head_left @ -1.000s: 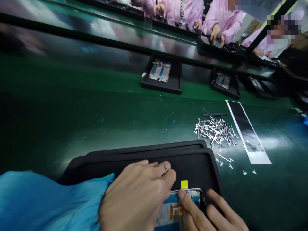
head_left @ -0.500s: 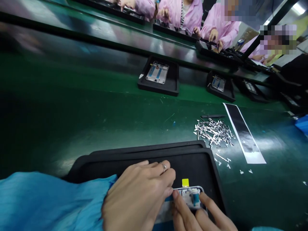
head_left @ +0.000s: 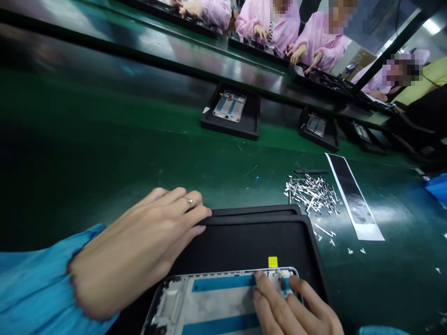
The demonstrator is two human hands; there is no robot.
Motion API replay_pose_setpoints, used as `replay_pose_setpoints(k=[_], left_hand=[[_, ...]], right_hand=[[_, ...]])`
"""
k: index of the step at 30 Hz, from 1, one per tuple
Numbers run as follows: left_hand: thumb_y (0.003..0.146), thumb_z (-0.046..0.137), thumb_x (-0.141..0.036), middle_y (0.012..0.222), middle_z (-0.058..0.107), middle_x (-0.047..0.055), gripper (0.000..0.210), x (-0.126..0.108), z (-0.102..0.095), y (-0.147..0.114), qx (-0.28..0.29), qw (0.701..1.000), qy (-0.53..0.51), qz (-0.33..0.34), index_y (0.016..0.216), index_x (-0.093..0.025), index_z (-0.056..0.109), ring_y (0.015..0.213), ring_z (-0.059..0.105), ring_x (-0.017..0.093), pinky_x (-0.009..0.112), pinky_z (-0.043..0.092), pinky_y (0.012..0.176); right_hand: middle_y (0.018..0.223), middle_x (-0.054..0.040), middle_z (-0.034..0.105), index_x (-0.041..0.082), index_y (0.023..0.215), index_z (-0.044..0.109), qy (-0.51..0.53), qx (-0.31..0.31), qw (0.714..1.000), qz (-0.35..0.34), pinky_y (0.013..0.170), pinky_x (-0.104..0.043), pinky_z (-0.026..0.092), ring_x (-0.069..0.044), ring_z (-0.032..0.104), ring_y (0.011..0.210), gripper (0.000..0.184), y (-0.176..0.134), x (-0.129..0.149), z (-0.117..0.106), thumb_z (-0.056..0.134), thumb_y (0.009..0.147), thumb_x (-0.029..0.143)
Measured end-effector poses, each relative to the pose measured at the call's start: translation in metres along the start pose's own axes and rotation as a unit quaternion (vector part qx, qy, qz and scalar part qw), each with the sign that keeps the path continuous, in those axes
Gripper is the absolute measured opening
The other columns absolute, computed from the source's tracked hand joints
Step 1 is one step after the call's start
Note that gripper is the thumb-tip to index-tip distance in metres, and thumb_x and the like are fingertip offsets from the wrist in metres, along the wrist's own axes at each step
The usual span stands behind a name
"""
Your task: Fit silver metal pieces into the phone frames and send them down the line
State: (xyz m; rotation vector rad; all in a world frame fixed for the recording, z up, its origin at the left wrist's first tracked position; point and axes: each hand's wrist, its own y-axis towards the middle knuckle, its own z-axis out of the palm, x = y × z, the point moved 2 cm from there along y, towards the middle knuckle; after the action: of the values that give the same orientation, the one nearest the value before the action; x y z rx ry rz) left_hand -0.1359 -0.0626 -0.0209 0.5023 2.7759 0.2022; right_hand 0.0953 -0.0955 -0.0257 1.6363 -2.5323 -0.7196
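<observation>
A silver phone mid-frame with blue strips lies inside a black tray, a yellow tab sticking out past its upper edge. My right hand grips the frame's right end, fingertips at its top edge and near a small blue-covered part. My left hand hovers over the tray's far rim at the left, apart from the frame. Its fingers are loosely stretched and nothing shows in them; whether they touch the rim is unclear.
A second black tray sits under mine. To the right are a heap of small black-and-white strips, dark tweezers and a black-and-white sheet. Farther trays hold phone frames. People in pink sleeves work across the line.
My left hand has moved left and away from the frame to the tray's far rim, uncovering the frame's left part and blue strips. My right hand stays at the frame's right end.
</observation>
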Motion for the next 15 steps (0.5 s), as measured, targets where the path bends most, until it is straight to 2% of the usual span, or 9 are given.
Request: replay_pose_setpoints(k=[4, 9, 13, 15], left_hand=[[0.088, 0.024, -0.028, 0.088, 0.054, -0.001, 0.026, 0.001, 0.003, 0.0, 0.017, 1.0, -0.007, 0.024, 0.088, -0.025, 0.05, 0.075, 0.048, 0.017, 0.029, 0.034, 0.061], [0.088, 0.021, -0.032, 0.089, 0.052, 0.001, 0.033, -0.007, 0.001, 0.001, 0.027, 0.998, -0.036, -0.049, 0.086, -0.021, 0.052, 0.078, 0.048, 0.019, 0.031, 0.036, 0.065], [0.087, 0.024, -0.031, 0.088, 0.051, 0.002, 0.03, -0.01, 0.0, 0.003, 0.073, 0.993, -0.072, -0.052, 0.091, -0.021, 0.052, 0.078, 0.048, 0.02, 0.032, 0.038, 0.066], [0.087, 0.023, -0.03, 0.088, 0.051, 0.002, 0.03, -0.009, 0.0, 0.005, 0.078, 0.991, -0.08, -0.071, 0.089, -0.02, 0.051, 0.079, 0.048, 0.02, 0.033, 0.038, 0.068]], right_hand=[[0.1, -0.0053, 0.061, 0.014, 0.081, 0.063, 0.02, -0.014, 1.0, 0.003, 0.068, -0.025, 0.051, -0.009, 0.06, 0.069, 0.034, -0.002, 0.0, 0.0, 0.031, 0.092, 0.015], [0.099, -0.0056, 0.061, 0.013, 0.079, 0.063, 0.016, -0.025, 1.0, -0.002, 0.064, -0.024, 0.051, -0.007, 0.057, 0.058, 0.034, 0.002, 0.0, 0.0, 0.031, 0.091, 0.012], [0.1, -0.0086, 0.061, 0.012, 0.081, 0.063, 0.005, 0.004, 1.0, -0.013, 0.064, -0.023, 0.051, -0.006, 0.055, 0.055, 0.033, 0.001, 0.002, 0.003, 0.031, 0.091, 0.011], [0.1, -0.0096, 0.06, 0.011, 0.08, 0.062, 0.006, -0.001, 1.0, -0.011, 0.064, -0.023, 0.051, -0.006, 0.056, 0.056, 0.033, 0.0, 0.002, 0.003, 0.031, 0.091, 0.01]])
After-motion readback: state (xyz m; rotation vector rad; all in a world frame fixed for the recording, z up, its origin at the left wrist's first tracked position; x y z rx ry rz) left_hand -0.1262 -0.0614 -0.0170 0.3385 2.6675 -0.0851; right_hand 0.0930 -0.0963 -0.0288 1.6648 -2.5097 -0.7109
